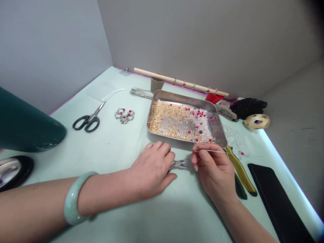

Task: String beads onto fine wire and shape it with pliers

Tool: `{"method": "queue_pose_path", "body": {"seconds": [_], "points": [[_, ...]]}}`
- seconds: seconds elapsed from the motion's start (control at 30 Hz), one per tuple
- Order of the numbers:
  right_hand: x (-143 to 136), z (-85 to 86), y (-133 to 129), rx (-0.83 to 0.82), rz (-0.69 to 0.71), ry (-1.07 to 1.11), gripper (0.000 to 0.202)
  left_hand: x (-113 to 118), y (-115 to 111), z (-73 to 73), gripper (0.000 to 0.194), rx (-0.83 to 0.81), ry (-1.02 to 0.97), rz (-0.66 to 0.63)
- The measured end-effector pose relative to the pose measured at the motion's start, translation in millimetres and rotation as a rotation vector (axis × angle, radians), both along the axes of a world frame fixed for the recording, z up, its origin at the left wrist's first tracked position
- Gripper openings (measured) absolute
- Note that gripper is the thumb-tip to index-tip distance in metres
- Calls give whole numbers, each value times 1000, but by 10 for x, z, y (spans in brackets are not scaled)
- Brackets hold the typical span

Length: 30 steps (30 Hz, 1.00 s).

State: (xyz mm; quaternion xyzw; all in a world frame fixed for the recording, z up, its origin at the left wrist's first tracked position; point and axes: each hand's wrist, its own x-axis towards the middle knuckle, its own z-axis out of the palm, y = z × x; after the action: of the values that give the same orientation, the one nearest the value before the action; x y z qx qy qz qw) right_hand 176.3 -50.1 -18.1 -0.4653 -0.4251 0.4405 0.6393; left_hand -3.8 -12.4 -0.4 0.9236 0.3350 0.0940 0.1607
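My left hand [154, 168], with a pale green bangle [73, 199] on the wrist, is closed over a small pair of pliers [180, 163]. The metal jaws stick out to the right; the palm hides most of the handles. Between thumb and fingers, my right hand [215, 165] pinches a thin wire [217, 151], which has a small loop at the fingertips and runs off to the right. A red bead [242, 153] shows near the wire's far end. Just beyond both hands stands a metal tray [187, 98] of gold, clear, red and purple beads.
Scissors [88, 121] and beaded wire rings [124, 115] lie on the left. A wooden dowel [177, 81] carrying rings rests across a beige cup [157, 83] and a red cup [214, 98]. Yellow-green pliers [240, 168] and a black slab [275, 199] lie right. A dark green cylinder [27, 121] stands left.
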Motion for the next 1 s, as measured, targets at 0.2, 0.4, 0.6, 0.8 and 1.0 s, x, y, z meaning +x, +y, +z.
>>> {"method": "queue_pose_path", "body": {"seconds": [0.2,0.4,0.6,0.8,1.0], "points": [[19,-30,-28,70,68,-106,14,-3,39,7,33,-74,-259,-60],[-1,28,-101,110,253,-217,19,34,18,80,26,-719,-561,60],[-70,19,-151,6,273,-235,17,85,96,85,27,-1196,-808,227],[-92,-12,-91,-130,149,-160,6,111,111,0,26,-1270,-843,288],[-73,-17,-89,-140,125,-261,5,135,109,-19,26,-1369,-843,299]]}}
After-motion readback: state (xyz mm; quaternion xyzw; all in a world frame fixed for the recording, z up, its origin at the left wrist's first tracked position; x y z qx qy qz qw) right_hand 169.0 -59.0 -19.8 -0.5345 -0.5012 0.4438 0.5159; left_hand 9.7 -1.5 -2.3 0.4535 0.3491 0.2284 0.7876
